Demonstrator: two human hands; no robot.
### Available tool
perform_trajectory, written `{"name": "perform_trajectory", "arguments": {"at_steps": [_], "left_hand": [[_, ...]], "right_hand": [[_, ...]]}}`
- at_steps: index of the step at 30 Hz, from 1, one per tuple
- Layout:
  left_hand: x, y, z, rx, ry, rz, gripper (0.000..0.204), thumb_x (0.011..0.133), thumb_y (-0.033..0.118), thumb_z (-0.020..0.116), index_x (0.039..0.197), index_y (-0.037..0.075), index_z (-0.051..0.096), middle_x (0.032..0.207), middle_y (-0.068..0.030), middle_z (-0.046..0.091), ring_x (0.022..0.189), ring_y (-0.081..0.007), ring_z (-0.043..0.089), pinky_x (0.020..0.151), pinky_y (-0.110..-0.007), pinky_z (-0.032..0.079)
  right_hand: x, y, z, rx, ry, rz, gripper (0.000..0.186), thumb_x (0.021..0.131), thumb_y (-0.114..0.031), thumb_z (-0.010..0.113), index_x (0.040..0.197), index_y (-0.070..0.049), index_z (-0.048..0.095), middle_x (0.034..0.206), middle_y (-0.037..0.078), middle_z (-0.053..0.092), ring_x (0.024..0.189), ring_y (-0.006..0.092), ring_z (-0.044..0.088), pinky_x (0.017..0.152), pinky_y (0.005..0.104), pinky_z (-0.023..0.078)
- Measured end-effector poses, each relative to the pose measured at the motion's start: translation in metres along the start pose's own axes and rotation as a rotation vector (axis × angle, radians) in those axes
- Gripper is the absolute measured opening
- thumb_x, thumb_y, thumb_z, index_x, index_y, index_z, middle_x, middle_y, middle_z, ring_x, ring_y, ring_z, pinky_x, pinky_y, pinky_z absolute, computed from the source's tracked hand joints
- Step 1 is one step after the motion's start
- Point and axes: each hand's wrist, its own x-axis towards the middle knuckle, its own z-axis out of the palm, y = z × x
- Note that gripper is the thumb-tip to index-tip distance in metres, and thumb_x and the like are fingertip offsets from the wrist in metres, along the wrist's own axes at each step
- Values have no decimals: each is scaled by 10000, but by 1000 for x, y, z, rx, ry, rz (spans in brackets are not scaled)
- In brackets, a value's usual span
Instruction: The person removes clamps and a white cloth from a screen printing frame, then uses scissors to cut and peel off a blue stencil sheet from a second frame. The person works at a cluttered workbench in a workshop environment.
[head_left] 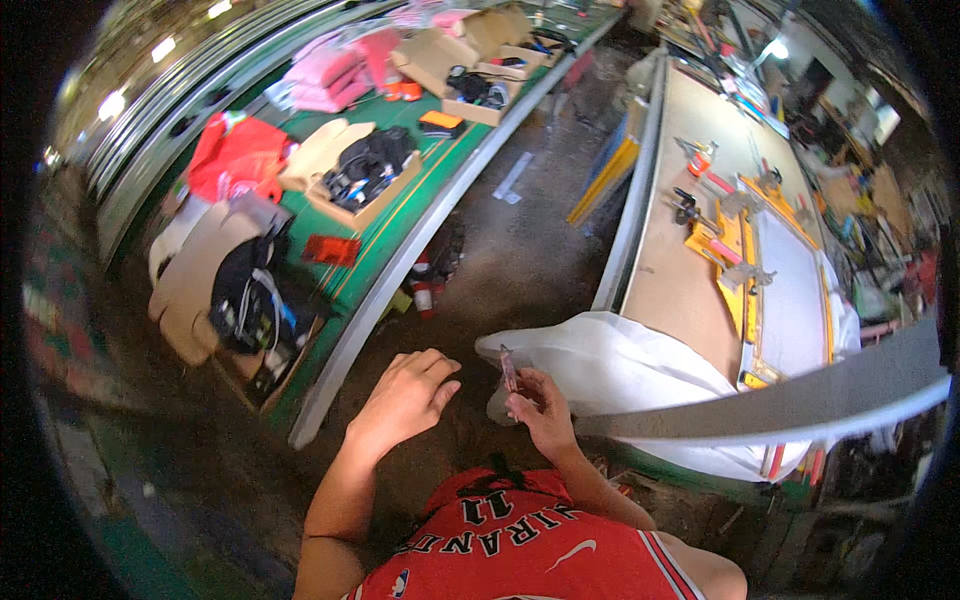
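My left hand (408,398) is raised over the dark floor with loosely curved fingers, its thumb apart and nothing visible in it. A little to the right, my right hand (540,408) grips a slim, translucent pinkish item (508,368), held upright; what exactly it is, I cannot tell. Behind that hand, white sheeting (600,360) drapes over the near end of the right-hand table.
A green conveyor table (400,195) on the left carries open boxes (365,175) and red fabric (230,150). An aisle (510,250) separates it from a board-topped table (680,150) bearing yellow frames (750,290). A grey rail (760,408) crosses at right.
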Motion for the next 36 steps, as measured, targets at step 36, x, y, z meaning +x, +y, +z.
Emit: {"name": "perform_trajectory", "arguments": {"at_steps": [36], "left_hand": [[862, -123, 199, -174, -666, 985, 249, 928, 189, 701, 1119, 30, 673, 1022, -151, 663, 975, -365, 646, 874, -454, 501]], "right_hand": [[544, -104, -330, -202, 1224, -32, 485, 967, -311, 743, 1272, -8, 519, 1071, 137, 704, 997, 224, 683, 887, 372, 535]]}}
